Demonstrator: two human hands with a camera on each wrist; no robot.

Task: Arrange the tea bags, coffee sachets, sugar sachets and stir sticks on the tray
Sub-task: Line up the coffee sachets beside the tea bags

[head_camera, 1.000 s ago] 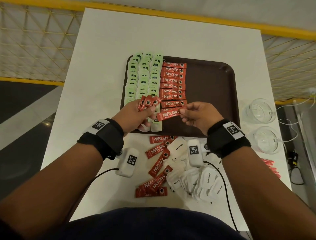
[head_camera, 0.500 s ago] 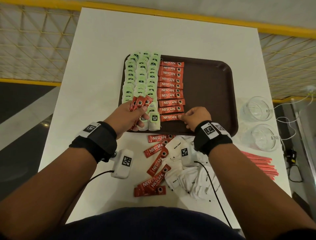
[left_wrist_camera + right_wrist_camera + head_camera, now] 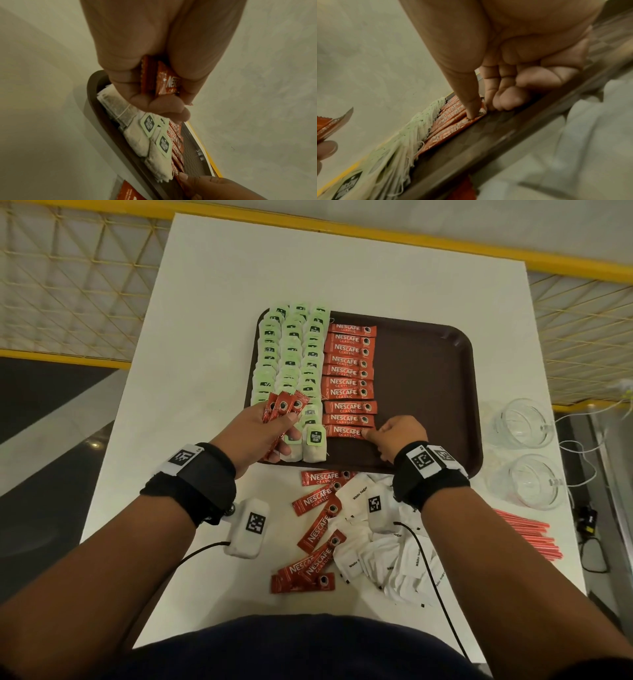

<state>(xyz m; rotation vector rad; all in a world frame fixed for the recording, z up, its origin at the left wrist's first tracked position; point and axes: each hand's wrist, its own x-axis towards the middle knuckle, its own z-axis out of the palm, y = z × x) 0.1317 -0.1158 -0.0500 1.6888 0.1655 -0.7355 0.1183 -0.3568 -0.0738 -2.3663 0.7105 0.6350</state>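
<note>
the coffee sachet (image 3: 346,431) held in the air a second ago is now pinned on the tray (image 3: 428,392) as the nearest in its column by the right hand (image 3: 399,436), its grip pinched on the sachet's right end, while the left hand (image 3: 260,429) is clamped on the spare sachets (image 3: 284,409), so the column is judged extended.

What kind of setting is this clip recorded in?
Probably a hotel or café refreshment station, staged for recording: a white table with a brown tray of tea bags and coffee sachets, glass cups beside it, and a yellow railing behind.
</note>
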